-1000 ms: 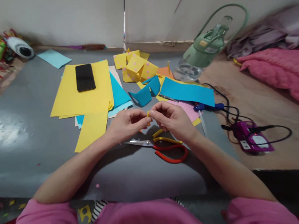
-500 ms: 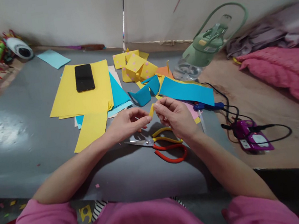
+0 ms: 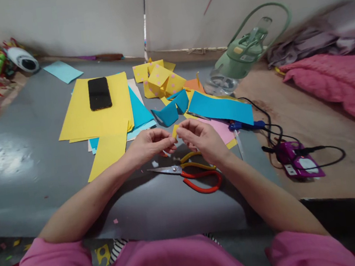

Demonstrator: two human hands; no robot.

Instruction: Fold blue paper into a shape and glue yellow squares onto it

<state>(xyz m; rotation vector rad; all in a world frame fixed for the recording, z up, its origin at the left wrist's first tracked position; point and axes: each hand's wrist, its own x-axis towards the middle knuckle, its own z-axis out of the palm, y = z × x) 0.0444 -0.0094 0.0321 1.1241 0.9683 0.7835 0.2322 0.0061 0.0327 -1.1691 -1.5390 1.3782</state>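
Note:
A small yellow paper piece (image 3: 175, 130) is pinched between my two hands above the table. My left hand (image 3: 153, 144) holds its lower left end between thumb and fingers. My right hand (image 3: 202, 137) grips the other side, fingers curled. Just below lie scissors (image 3: 175, 169) with one red and one yellow handle, blades pointing left. Beyond my hands stands a folded blue paper strip (image 3: 168, 114), and to its right lies a flat blue paper strip (image 3: 220, 107). Folded yellow paper with pink dots (image 3: 160, 80) sits behind them.
On the left, a black phone (image 3: 99, 93) lies on stacked yellow paper (image 3: 77, 120). A green-topped bottle (image 3: 236, 62) stands at the back right. Cables run to a purple power strip (image 3: 299, 165) on the right. A pink cloth (image 3: 331, 82) lies beyond it.
My right hand has shifted slightly left, closer to my left hand, and the yellow paper piece has moved left with it. More of the pink paper behind now shows.

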